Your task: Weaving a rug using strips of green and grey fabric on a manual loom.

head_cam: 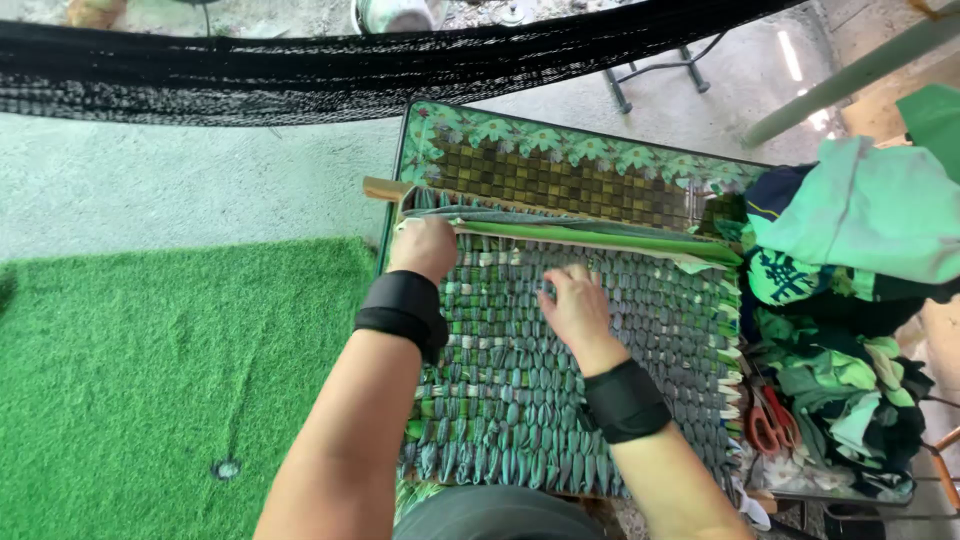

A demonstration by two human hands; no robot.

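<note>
While my left hand (pixel 424 247) is bunched over the far-left corner of the woven mat (pixel 570 380), its fingers curl out of sight, so I cannot tell whether they pinch the green cloth strip (pixel 600 238) lying along the mat's far edge or only press on it. My right hand (pixel 575 305) lies flat near the middle of the mat, just short of that strip, fingers slightly spread and pressing the weave down. The mat covers most of the near part of the table (pixel 560 180), whose patterned top shows bare along the far edge.

What worries me is the strip: if the left hand tugs while the right keeps too little weight on the rows, I judge the last row could bunch up or pull crooked. A wooden bar (pixel 385 189) sticks out at the far-left corner, and a hard pull might shift it. The heap of cloth scraps (pixel 850 390) at the right edge hangs over the red-handled scissors (pixel 772 422); a careless sweep could drag either off the table.
</note>
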